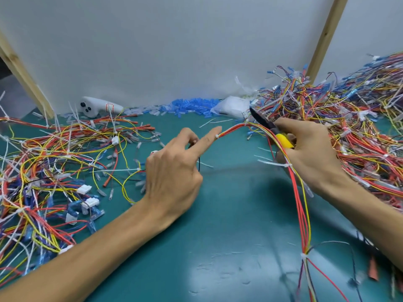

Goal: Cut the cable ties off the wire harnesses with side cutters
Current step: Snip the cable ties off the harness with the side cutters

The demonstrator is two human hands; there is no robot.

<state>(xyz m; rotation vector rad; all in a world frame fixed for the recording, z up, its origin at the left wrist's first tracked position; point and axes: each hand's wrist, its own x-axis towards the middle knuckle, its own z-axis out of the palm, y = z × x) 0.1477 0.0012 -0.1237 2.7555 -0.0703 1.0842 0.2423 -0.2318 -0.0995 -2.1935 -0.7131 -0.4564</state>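
fingers (210,138) of left hand (174,171), head view: pinching wire harness (233,128) at white cable tie (217,136), index straight. right hand (309,153) curled round side cutters (283,141). harness slung between hands above desk (229,214). judgement: light, limp, springy; hold just beside tie, nick tie only.

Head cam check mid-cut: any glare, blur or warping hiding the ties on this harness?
Head view: a pale glare patch on the green mat near the bottom edge; wires at the lower right corner blurred; wooden post leaning from wide-angle warping; soft shadow below the right hand. The tie by the left hand reads sharp.
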